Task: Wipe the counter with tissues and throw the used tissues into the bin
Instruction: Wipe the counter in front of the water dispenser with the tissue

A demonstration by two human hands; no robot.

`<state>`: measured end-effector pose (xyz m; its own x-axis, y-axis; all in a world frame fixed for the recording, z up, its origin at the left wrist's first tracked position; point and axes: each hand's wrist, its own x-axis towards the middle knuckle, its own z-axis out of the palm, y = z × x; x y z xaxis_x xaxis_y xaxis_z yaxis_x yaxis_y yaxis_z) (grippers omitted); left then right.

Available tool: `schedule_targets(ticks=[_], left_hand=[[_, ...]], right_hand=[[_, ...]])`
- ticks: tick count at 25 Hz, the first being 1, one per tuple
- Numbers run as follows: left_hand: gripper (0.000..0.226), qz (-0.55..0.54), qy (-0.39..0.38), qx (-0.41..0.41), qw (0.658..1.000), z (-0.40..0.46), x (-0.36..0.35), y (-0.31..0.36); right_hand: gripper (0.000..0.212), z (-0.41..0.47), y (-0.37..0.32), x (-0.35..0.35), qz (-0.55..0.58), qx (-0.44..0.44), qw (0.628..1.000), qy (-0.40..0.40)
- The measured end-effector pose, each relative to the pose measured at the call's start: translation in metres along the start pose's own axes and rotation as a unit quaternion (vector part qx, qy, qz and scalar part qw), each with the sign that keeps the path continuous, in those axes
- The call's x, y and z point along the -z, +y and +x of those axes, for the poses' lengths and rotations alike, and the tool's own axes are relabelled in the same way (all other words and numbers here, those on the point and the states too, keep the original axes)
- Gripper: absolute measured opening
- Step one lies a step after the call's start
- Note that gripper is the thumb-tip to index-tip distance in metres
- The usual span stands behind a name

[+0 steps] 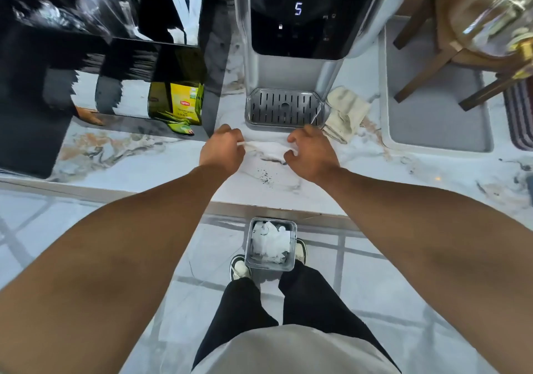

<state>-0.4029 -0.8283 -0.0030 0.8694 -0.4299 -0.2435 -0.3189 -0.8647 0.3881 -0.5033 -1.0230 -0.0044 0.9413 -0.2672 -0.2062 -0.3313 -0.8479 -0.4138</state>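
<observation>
A white tissue (266, 148) is stretched flat just above the marble counter (144, 166), in front of the water dispenser. My left hand (223, 150) pinches its left end and my right hand (310, 154) pinches its right end. Dark crumbs (264, 176) lie on the counter just nearer to me than the tissue. On the floor below the counter edge, between my feet, stands a small grey bin (293, 246) holding several crumpled white tissues.
A grey water dispenser (288, 79) with a drip tray (284, 108) stands behind the tissue. A folded cream cloth (346, 114) lies to its right. A grey tray (432, 125) with a wooden stand sits far right. A glossy black box with a yellow tea packet (184, 105) is at left.
</observation>
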Motion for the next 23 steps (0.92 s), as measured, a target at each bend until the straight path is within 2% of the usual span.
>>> schedule_targets(ticks=[5,10,16,20,23], left_hand=[[0.02,-0.023,-0.02,-0.048,0.998,0.003,-0.002,-0.012],[0.026,-0.024,-0.013,-0.086,0.996,0.006,-0.004,-0.022],[0.024,-0.016,0.006,-0.116,0.993,0.003,-0.006,-0.026],[0.037,0.028,0.027,-0.212,0.977,-0.008,-0.012,-0.038],[0.051,0.051,0.018,-0.245,0.968,-0.009,-0.017,-0.052]], right_hand=[[0.033,-0.003,-0.03,-0.015,0.041,-0.019,0.999,0.016],[0.024,0.003,-0.047,-0.027,0.019,0.0,1.0,0.001],[0.014,0.006,-0.051,-0.03,-0.018,-0.011,1.0,0.0],[0.017,0.012,-0.052,-0.031,-0.017,-0.023,1.0,0.008],[0.026,0.014,-0.049,-0.032,-0.012,-0.025,0.999,0.017]])
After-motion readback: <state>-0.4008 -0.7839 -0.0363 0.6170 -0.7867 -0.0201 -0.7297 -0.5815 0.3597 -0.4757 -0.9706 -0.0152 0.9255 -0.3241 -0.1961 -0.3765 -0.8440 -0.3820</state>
